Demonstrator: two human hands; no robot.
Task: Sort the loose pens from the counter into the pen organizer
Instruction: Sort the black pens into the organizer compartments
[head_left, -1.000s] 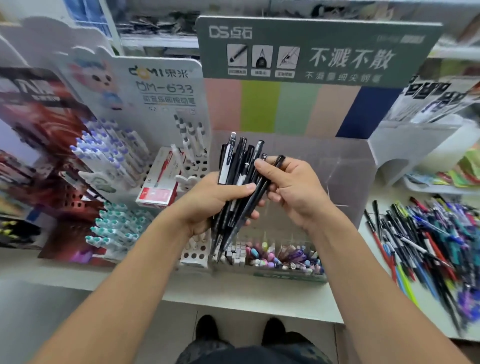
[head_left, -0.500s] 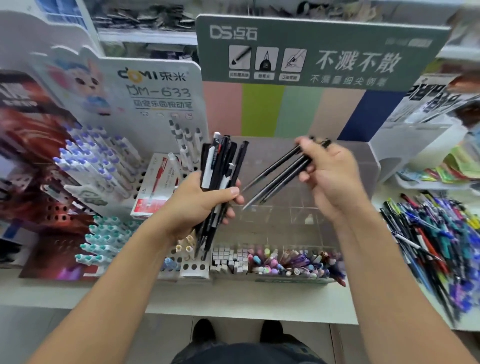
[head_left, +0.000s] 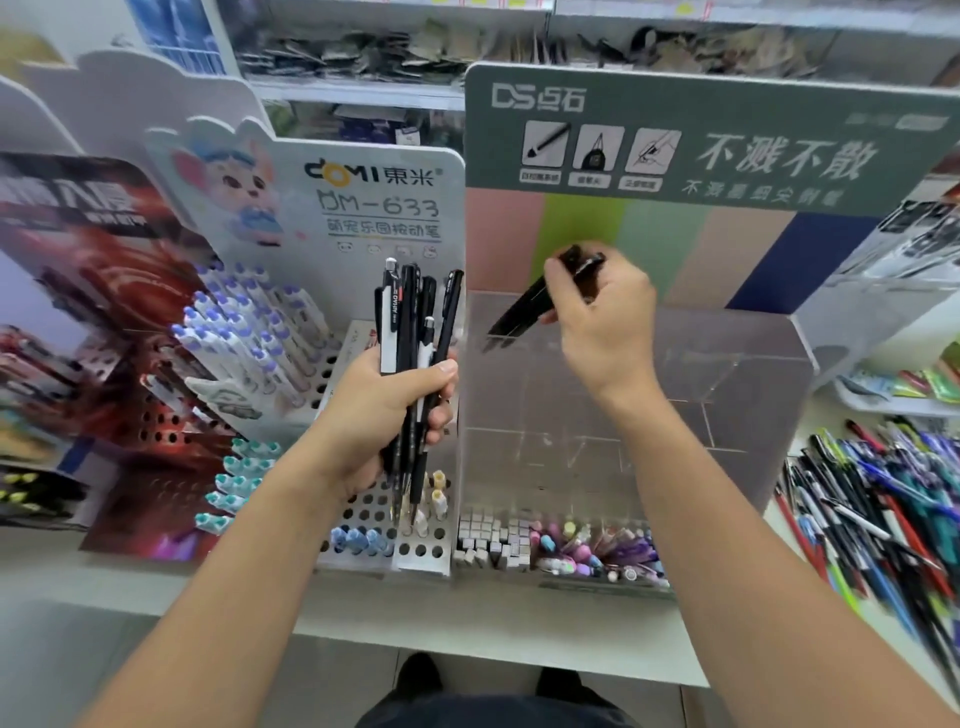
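Nearest, the white table (head_left: 467, 618) edge carries everything, and the clear pen organizer (head_left: 727, 395) stands on it as the landmark. Along the organizer's front edge sits a low row packed with small pastel pens (head_left: 592, 551) and grey caps. To the organizer's right, a pile of loose pens (head_left: 878, 514) lies spread flat on the table, black, red, blue and green mixed. To its left, just in front of a white perforated pen stand (head_left: 363, 519), the left hand (head_left: 384, 415) holds a bundle of black pens (head_left: 415, 364) roughly upright, its grip wrapped round their middles with the thumb across the front, their tips pointing down at the stand. Above the organizer's rear left part, the right hand (head_left: 602, 322) has its grip pinched narrow on a few black pens (head_left: 524, 306), slanted tips-down and leftward over the open top. Behind the organizer rises its green header card (head_left: 717, 135) with coloured stripes beneath.
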